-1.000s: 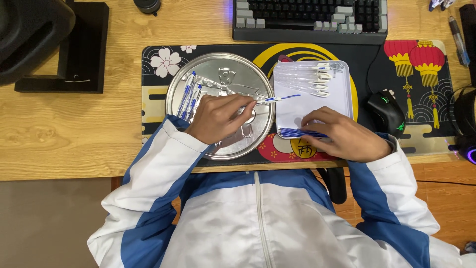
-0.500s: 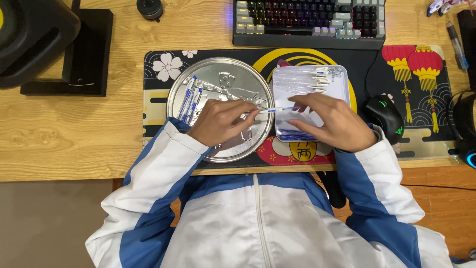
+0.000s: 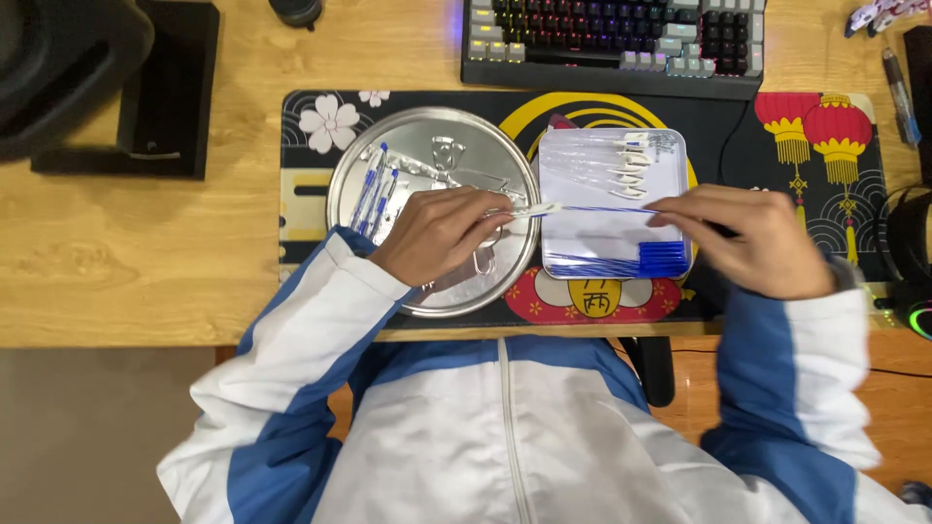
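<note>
I find the left hand (image 3: 442,233) closed in a pinch on the white cap end of a thin pen refill (image 3: 582,209), and the right hand (image 3: 752,241) pinching the far end of its blue shaft, so the piece spans level between them, held above the left part of the white rectangular tray (image 3: 614,254). I judge the refill very light, slender and somewhat flexible, smooth enough to slip, and liable to bend if pressed mid-length; the ends are the sound places to hold. In the tray lie a fan of clear tubes with white caps (image 3: 621,160) toward the far side and a bundle of blue refills (image 3: 631,262) along the near edge. Beneath the left hand sits a round metal tray (image 3: 432,141) holding several capped blue pieces (image 3: 374,189). Both trays rest on a patterned desk mat (image 3: 806,136), with a backlit keyboard (image 3: 612,39) beyond.
</note>
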